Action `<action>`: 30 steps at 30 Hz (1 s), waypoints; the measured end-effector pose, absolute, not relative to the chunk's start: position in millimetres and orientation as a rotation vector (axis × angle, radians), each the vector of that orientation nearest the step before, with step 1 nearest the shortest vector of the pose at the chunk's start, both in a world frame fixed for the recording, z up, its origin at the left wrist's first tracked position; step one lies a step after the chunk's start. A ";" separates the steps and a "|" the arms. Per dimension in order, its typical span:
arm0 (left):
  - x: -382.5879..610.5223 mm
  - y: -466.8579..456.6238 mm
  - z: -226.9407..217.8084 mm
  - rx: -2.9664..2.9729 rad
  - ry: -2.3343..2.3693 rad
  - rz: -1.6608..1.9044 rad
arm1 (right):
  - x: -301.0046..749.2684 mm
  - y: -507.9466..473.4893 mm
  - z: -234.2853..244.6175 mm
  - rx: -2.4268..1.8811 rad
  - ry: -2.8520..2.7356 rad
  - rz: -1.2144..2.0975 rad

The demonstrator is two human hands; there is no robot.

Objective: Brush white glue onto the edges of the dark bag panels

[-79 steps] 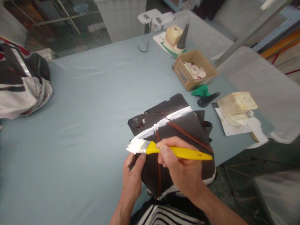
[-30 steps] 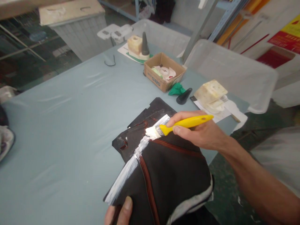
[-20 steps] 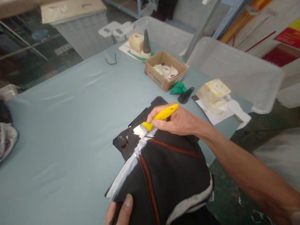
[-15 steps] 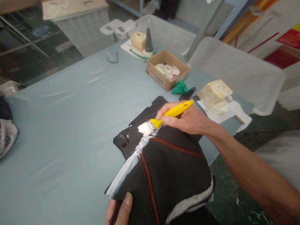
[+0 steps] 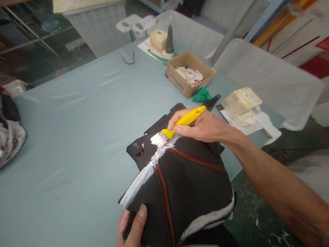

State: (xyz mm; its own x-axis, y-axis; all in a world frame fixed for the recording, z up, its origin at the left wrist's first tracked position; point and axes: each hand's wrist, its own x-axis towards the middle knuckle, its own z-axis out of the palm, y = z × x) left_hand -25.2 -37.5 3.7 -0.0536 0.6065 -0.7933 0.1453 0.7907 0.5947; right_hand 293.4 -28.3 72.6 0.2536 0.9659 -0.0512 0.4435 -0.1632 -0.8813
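Grey table bears a cardboard box; right hand grips brush, left hand clamps fabric.

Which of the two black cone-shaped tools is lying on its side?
The black cone beside the green rag, just past the right hand; the other black cone stands upright by the far cream block.

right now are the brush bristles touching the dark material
Touching. The head view shows the bristles of the yellow brush pressed onto the dark material at the upper end of the white stripe, no gap.
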 end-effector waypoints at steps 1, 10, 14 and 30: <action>-25.3 -37.6 1.9 0.592 1.598 0.430 | 295.2 -31.3 74.7 -1.751 -1.280 0.850; -25.5 -33.8 -2.9 0.598 1.480 0.455 | 300.1 -36.4 69.6 -1.744 -1.304 0.818; -29.5 -30.4 -6.0 0.561 1.424 0.439 | 275.9 -26.6 54.8 -1.746 -1.289 0.731; -33.4 -33.4 -7.7 0.595 1.322 0.462 | 224.4 -43.4 53.3 -1.696 -0.875 0.633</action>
